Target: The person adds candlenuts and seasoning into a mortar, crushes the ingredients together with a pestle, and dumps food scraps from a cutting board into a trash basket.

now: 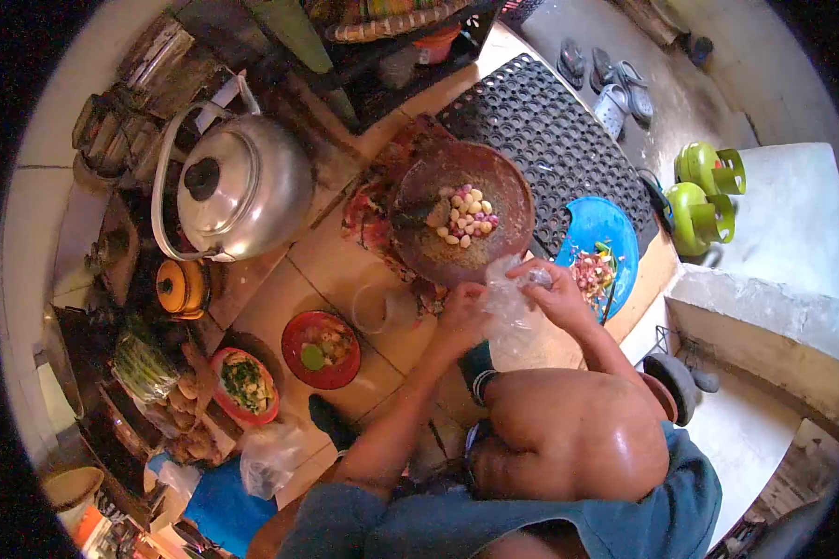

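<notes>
A clear plastic bag hangs between my two hands, pinched near its top. My left hand grips the bag's left side with bent fingers. On the other side, my right hand has its fingers closed on the upper edge. Just beyond them is a wide brown stone mortar holding a heap of peeled shallots and garlic cloves. A dark pestle head seems to rest at the mortar's left. Close to my right hand, a blue plate carries chopped reddish pieces and a knife.
A large metal kettle stands at the left, near a small orange pot. Red bowls of food sit on the tiled floor beside a clear cup. A black perforated mat and green gas cylinders lie to the right.
</notes>
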Available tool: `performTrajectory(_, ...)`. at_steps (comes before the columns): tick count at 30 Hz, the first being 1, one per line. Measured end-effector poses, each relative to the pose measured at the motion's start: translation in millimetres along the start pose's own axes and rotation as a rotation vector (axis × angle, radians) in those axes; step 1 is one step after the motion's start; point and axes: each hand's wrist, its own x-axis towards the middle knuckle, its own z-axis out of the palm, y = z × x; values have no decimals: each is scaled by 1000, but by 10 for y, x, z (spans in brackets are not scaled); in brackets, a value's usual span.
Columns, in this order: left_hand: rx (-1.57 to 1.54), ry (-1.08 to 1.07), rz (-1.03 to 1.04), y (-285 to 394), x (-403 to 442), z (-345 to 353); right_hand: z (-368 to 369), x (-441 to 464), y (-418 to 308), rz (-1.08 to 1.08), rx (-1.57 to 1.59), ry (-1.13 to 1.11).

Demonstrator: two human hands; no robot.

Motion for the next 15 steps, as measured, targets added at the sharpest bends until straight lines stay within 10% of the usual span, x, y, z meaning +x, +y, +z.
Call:
performTrajectory(8, -323, -143, -209, 530, -245, -283, -17, 118, 123, -73, 443, 373)
performTrajectory(15, -610, -189, -120, 232, -61, -293, 30, 118, 248, 55, 799, 265)
